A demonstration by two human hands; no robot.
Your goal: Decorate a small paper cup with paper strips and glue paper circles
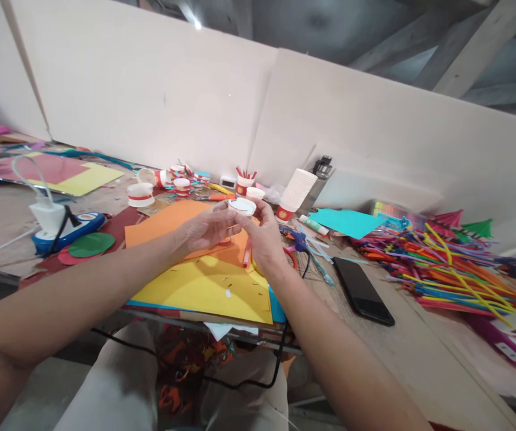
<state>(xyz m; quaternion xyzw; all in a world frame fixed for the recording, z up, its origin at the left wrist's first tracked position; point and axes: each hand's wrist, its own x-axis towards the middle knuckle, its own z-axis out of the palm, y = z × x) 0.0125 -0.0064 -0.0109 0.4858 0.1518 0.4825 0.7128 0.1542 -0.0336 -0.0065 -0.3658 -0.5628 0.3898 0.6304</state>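
Both my hands meet above the orange paper (163, 222) and hold a small white paper cup piece (242, 206) between them. My left hand (206, 230) grips it from the left with fingers curled round its rim. My right hand (264, 236) pinches it from the right, thumb and fingers closed on the rim. A yellow sheet (208, 287) lies under my wrists at the table's near edge. A red marker (246, 256) lies on the paper just below my hands.
A black phone (363, 291) lies right of the yellow sheet. A pile of coloured pipe cleaners (455, 269) fills the right side. A stack of paper cups (294, 194) and several cut cup pieces (181, 182) stand by the wall. A blue power strip (67, 230) with a white charger sits left.
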